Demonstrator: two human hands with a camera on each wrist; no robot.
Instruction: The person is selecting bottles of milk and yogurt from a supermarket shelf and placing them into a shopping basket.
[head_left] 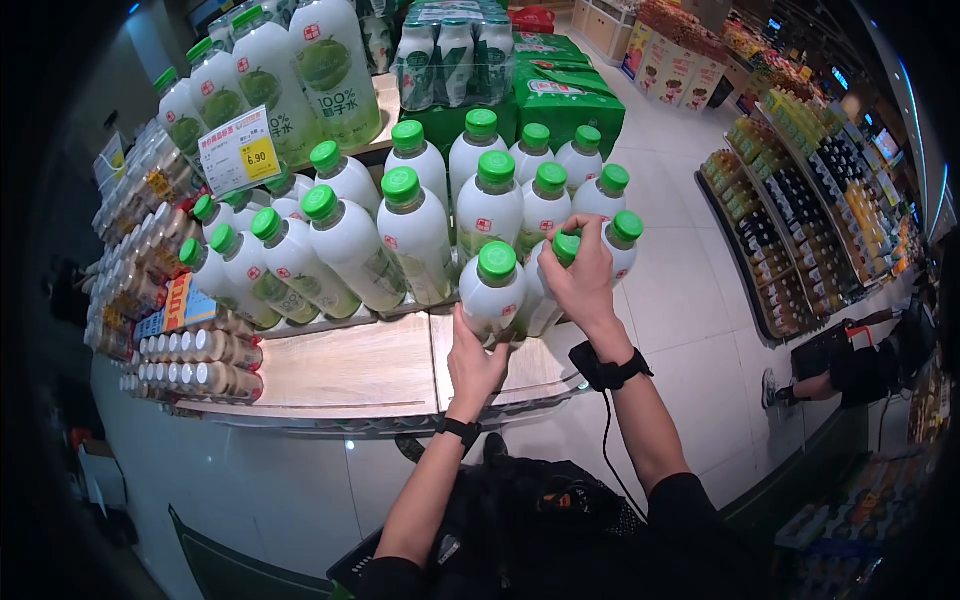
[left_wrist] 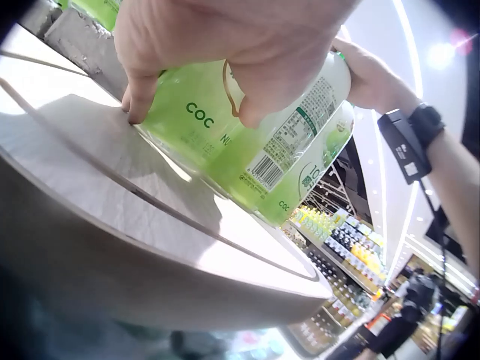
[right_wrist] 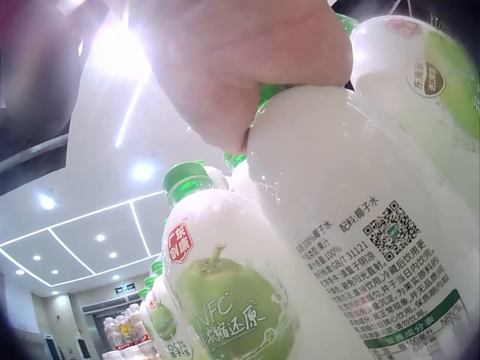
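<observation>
Many white coconut-water bottles with green caps stand on a wooden display stand [head_left: 350, 370]. My left hand [head_left: 473, 362] grips the lower body of the front bottle [head_left: 492, 290], whose green label [left_wrist: 247, 127] fills the left wrist view, with my fingers [left_wrist: 142, 90] curled round it just above the wood [left_wrist: 112, 172]. My right hand [head_left: 578, 275] grips the neck and green cap [head_left: 566, 246] of the bottle beside it. In the right wrist view that hand [right_wrist: 247, 67] closes over the top of this bottle [right_wrist: 352, 247].
A price tag [head_left: 240, 150] reading 6.90 stands among larger bottles at the back left. Small jars [head_left: 200, 360] line the stand's left edge. Green cartons [head_left: 565, 100] are stacked behind. Shelves of drinks [head_left: 790, 220] run along the right aisle, where a person [head_left: 850, 365] crouches.
</observation>
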